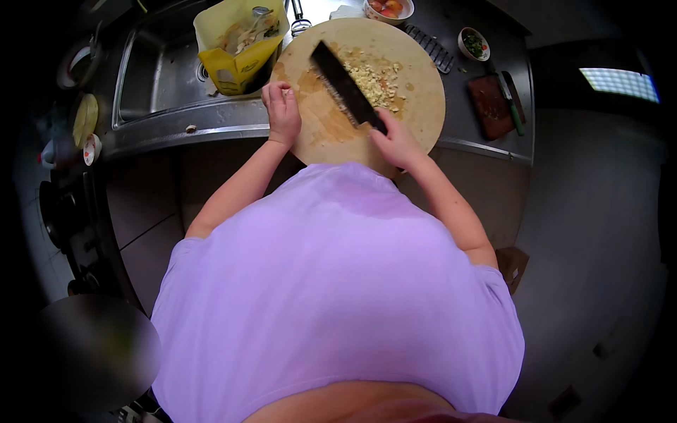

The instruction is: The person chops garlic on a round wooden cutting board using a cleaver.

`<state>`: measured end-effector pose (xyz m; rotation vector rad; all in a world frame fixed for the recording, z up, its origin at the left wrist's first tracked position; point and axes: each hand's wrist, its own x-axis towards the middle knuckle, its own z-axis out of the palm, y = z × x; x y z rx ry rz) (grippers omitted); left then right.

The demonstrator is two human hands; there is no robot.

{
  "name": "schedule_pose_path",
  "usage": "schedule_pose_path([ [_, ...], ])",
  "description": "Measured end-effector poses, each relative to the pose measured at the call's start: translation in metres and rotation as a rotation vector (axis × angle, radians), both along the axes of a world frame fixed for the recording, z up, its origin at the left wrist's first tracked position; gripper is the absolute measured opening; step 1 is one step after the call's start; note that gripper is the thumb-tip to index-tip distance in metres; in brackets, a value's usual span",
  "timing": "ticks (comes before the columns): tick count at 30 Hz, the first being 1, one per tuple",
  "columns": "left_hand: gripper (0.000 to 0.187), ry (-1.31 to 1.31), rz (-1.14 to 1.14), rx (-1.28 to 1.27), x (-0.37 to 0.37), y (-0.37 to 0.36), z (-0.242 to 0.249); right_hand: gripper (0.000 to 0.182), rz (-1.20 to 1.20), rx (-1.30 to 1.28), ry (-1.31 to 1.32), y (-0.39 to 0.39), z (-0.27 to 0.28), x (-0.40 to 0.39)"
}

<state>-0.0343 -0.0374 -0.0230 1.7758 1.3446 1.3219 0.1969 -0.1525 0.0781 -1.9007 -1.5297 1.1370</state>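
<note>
A black-bladed cleaver (347,86) lies slantwise over the round wooden chopping board (419,127), its handle end toward me. My right hand (396,144) is closed round the handle at the board's near right side. Finely chopped pale bits, which look like garlic (377,81), are heaped to the right of the blade, with more scraps along its left edge. At the board's left rim is my left hand (282,113), its fingers curled in. Whether anything is inside those fingers is hidden from me.
A yellow bag (233,74) of scraps stands by the steel sink (151,77) at left. Behind the board is a bowl of reddish fruit (388,8). To the right are a bowl of chopped greens (473,44) and a green-handled knife (513,106) on a brown block (488,106).
</note>
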Motion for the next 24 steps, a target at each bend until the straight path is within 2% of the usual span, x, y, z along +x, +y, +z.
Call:
schedule_pose_path([
  [2,0.013,0.029,-0.031,0.016,0.000,0.002,0.001,0.043,-0.047,-0.040,0.089,-0.001,-0.016,0.021],
  [7,0.015,0.063,-0.080,0.032,0.001,0.002,0.002,0.041,-0.094,0.020,0.095,-0.009,0.013,0.016],
  [9,0.015,0.070,-0.095,0.042,0.002,0.001,0.002,0.043,-0.088,0.075,-0.106,-0.011,0.019,0.010],
  [12,0.016,0.079,-0.093,0.047,0.003,0.003,0.002,0.045,-0.090,-0.014,-0.141,-0.004,0.016,0.010],
  [16,0.015,0.061,-0.105,0.033,0.003,0.002,0.004,0.043,-0.096,0.025,-0.164,-0.006,0.029,-0.003],
  [18,0.015,0.061,-0.107,0.036,0.004,0.002,0.004,0.042,-0.057,0.154,-0.197,-0.009,0.028,-0.011],
  [21,0.015,0.093,-0.103,0.076,0.004,0.004,0.005,0.043,0.009,0.072,-0.247,-0.007,0.014,-0.014],
  [24,0.015,0.095,-0.112,0.053,0.003,0.002,0.006,0.042,-0.008,0.091,-0.222,-0.009,0.025,-0.016],
])
